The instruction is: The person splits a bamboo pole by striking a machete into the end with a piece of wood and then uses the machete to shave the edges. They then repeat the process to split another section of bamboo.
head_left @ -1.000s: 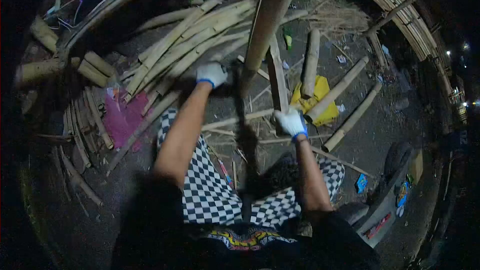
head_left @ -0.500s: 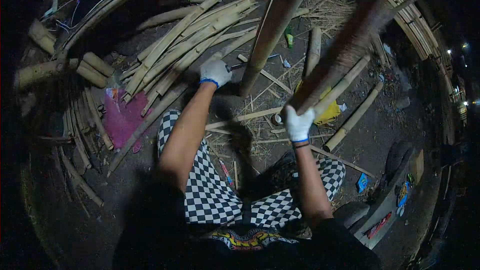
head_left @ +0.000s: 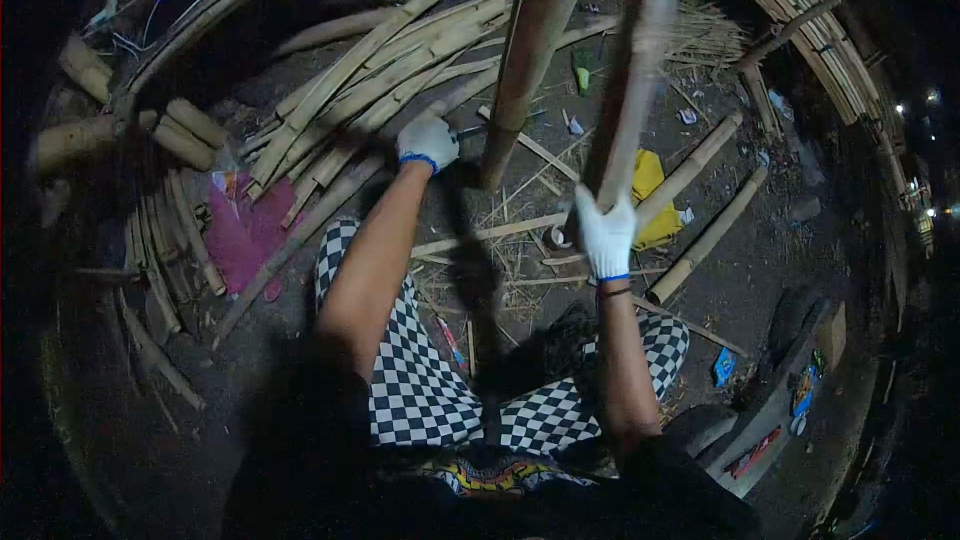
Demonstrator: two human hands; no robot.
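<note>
On the bamboo-strewn ground [head_left: 770, 270], left hand [head_left: 428, 140] fingers clench one thin tool [head_left: 472, 130], right hand [head_left: 606, 232] fingers grip one raised stick [head_left: 640, 70].

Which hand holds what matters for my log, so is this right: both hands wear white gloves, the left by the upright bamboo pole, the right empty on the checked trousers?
One error: the right hand is not empty on the trousers; the head view shows it raised, gripping a pale stick. Both are gloved, and the left hand is by the bamboo pole.
</note>
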